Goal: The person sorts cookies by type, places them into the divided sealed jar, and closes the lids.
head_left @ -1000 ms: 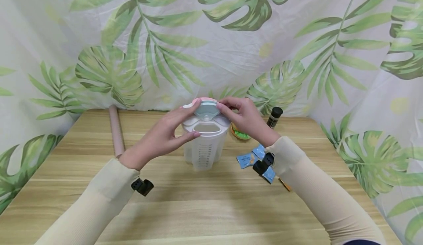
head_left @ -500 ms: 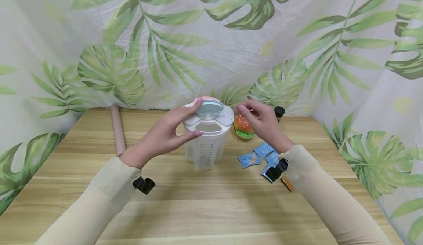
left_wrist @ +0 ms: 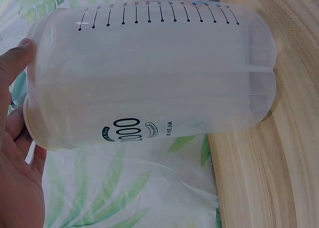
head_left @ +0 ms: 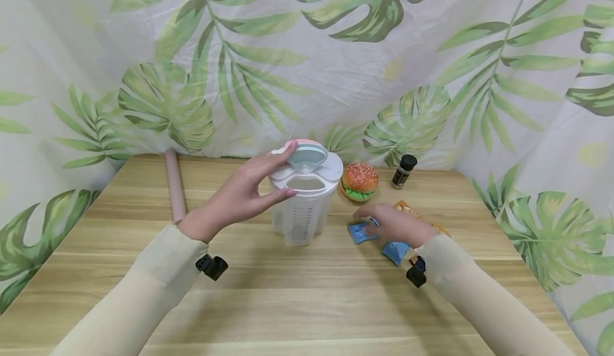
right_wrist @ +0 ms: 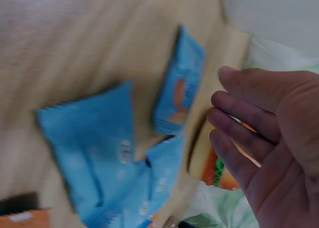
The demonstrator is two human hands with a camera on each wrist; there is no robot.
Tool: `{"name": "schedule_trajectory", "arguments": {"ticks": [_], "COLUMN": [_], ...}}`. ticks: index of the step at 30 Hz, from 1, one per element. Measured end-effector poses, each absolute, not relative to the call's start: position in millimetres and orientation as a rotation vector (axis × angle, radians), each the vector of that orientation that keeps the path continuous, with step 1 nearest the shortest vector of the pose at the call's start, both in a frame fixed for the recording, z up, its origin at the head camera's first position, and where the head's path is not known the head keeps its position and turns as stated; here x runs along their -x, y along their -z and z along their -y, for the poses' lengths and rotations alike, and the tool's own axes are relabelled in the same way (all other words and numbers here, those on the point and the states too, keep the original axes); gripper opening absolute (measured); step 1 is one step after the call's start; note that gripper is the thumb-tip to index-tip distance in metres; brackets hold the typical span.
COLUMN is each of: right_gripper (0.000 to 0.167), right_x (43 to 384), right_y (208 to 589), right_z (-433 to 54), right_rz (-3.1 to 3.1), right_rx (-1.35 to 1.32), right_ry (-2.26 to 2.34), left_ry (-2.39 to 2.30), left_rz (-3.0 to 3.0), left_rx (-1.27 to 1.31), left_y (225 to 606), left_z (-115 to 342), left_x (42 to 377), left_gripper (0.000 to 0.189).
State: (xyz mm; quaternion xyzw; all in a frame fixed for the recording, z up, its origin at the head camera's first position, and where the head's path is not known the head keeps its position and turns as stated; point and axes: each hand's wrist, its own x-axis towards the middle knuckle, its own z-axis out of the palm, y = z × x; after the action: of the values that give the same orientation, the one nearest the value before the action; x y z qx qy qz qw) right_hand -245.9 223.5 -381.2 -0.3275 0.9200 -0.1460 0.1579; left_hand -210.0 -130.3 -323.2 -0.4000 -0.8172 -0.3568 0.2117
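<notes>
A clear plastic storage container [head_left: 303, 223] with measuring marks stands upright on the table. One pale blue flap [head_left: 307, 156] of its white lid is raised, showing an opening below. My left hand [head_left: 242, 193] grips the lid, thumb at the near side and fingers by the raised flap. In the left wrist view the container [left_wrist: 149, 73] fills most of the picture, fingers at its rim. Empty and with fingers loosely extended, my right hand [head_left: 395, 224] hovers over several blue snack packets [head_left: 396, 251]. The right wrist view shows those packets [right_wrist: 94, 143] just beyond the fingertips.
Behind the packets sit a toy hamburger [head_left: 360, 180] and a small black-capped bottle [head_left: 403, 172]. An orange packet [head_left: 406, 207] lies partly behind the right hand. At the left lies a pink roll [head_left: 175, 185]. A leaf-print cloth [head_left: 336, 79] hangs along the table's back edge.
My right hand has left the lid flap, passed in front of the hamburger and come down to the right over the blue packets. The left hand keeps its hold on the lid.
</notes>
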Motion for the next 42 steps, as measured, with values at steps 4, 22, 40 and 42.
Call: {"name": "schedule_trajectory", "arguments": {"ticks": [4, 22, 40, 42], "right_gripper": [0.034, 0.040, 0.019, 0.019], "right_x": [242, 244, 245, 246], "right_y": [390, 388, 354, 344], "right_z": [-224, -221, -245, -241], "right_rz": [-2.628, -2.618, -2.777, -2.789], "right_rx": [0.979, 0.884, 0.849, 0.841], "right_ry": [0.377, 0.425, 1.010, 1.117], "left_ry": [0.998, 0.988, 1.056, 1.078], "left_rz": [2.257, 2.272, 2.283, 2.273], "left_rx": [1.118, 1.114, 1.099, 1.094], "left_y": [323, 322, 323, 323], "left_z": [129, 130, 128, 129], "left_x": [211, 211, 211, 210], "left_gripper": [0.084, 0.084, 0.083, 0.083]}}
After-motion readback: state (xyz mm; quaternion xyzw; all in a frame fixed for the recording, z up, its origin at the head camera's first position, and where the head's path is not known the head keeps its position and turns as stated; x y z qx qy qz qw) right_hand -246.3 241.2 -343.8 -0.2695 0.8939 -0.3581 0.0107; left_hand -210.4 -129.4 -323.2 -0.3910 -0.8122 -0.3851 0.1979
